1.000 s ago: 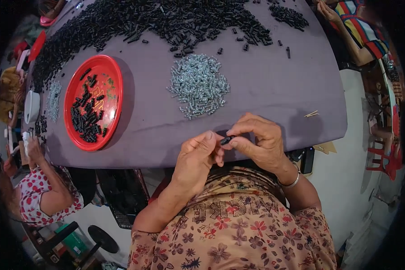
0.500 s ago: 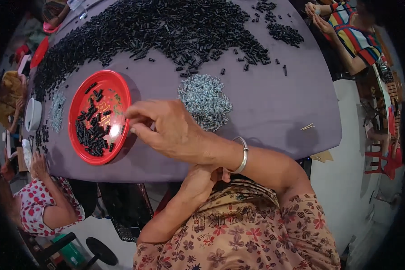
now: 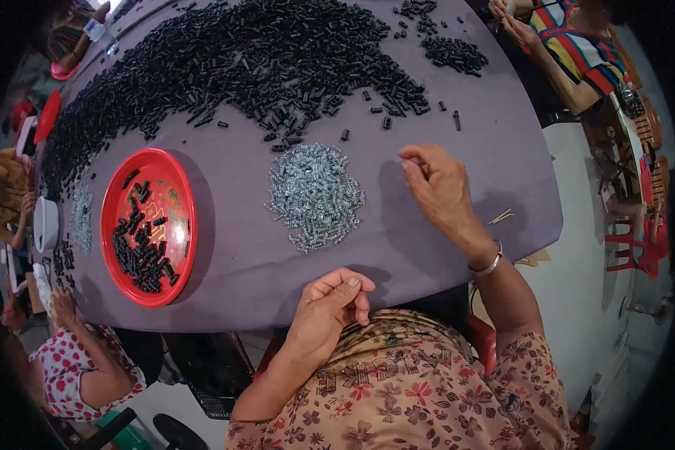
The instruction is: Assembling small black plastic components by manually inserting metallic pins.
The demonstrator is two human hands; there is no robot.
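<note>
My left hand (image 3: 324, 311) is at the table's near edge, in front of my body. Its thumb presses on the curled fingers, and whatever it may hold is hidden. Over the cloth, right of a heap of small silvery coil springs (image 3: 315, 196), hovers my right hand (image 3: 439, 187) with a bangle on its wrist. Its fingers are drawn together, and nothing I can make out shows at their tips. A red round plate (image 3: 118, 196) to the left bears several small black plastic pieces (image 3: 144, 255), away from both hands.
A wide heap of black pieces (image 3: 240, 60) covers the far table, with stray ones (image 3: 386, 122) before it. Two thin yellowish sticks (image 3: 501, 216) lie at the right. A white tub (image 3: 46, 225) stands at the left edge. Other people sit around the table.
My right hand has moved from beside the red plate, across the springs, to their right. My left hand, partly hidden beneath the right wrist before, now shows fully. The whole view has shifted slightly.
</note>
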